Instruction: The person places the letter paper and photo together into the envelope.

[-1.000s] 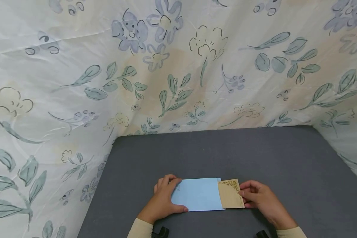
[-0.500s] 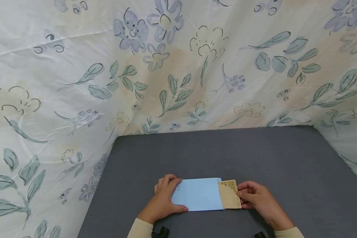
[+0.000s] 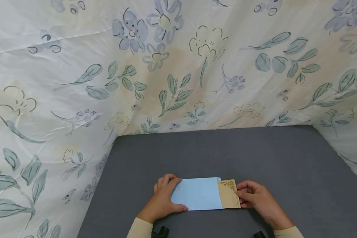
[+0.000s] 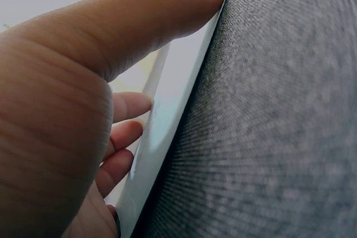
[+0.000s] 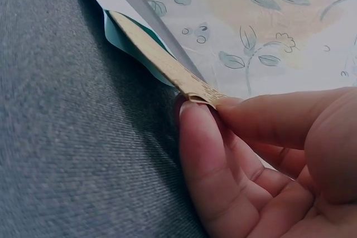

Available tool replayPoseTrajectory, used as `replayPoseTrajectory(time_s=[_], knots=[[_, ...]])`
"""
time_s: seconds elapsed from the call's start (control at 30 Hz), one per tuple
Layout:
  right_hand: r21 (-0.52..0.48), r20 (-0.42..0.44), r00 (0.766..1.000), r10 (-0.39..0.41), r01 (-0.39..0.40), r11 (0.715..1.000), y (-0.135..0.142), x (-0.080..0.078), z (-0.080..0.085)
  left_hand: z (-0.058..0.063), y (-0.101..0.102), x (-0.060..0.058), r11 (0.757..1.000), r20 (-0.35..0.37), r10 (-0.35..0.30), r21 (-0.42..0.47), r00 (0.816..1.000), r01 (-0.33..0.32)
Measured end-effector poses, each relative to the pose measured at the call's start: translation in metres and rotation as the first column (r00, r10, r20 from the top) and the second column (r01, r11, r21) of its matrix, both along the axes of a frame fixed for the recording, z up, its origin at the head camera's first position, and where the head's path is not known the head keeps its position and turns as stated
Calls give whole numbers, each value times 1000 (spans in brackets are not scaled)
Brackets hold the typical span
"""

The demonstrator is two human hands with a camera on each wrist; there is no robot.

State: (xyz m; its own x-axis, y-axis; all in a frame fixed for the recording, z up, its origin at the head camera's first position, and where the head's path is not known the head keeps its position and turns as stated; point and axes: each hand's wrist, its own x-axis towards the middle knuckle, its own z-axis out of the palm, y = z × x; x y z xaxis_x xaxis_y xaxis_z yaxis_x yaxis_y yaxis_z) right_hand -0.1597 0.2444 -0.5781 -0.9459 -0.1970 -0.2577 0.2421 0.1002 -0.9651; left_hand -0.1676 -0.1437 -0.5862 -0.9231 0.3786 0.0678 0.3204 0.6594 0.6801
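A light blue envelope (image 3: pixel 197 194) lies flat on the dark grey table, its open end to the right. My left hand (image 3: pixel 165 197) holds its left end, thumb (image 4: pixel 167 12) on the near edge and fingers at the far edge. Out of the open end sticks a tan card (image 3: pixel 228 194) with a brown ornate corner pattern; the rest of it is hidden inside. My right hand (image 3: pixel 258 200) pinches the card's outer edge between thumb and fingers. In the right wrist view the card (image 5: pixel 150 51) looks folded in layers, between the parted sides of the envelope's mouth (image 5: pixel 120 37).
The dark grey table (image 3: pixel 214 155) extends behind and to both sides of the hands. A floral cloth (image 3: pixel 178 66) hangs behind it and at both sides. Black straps or mounts (image 3: pixel 160 232) show at the wrists.
My right hand has moved slightly left, and the card has slid a little further into the envelope, mostly in the first half second. The left hand and envelope have stayed in place.
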Motion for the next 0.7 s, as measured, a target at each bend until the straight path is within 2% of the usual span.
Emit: replayPoseTrajectory(time_s=[0.7], knots=[[-8,-30,1000,-7,7,1000,-9,3,1,-3,1,0,1000,-20,9,-14,1000,-9]])
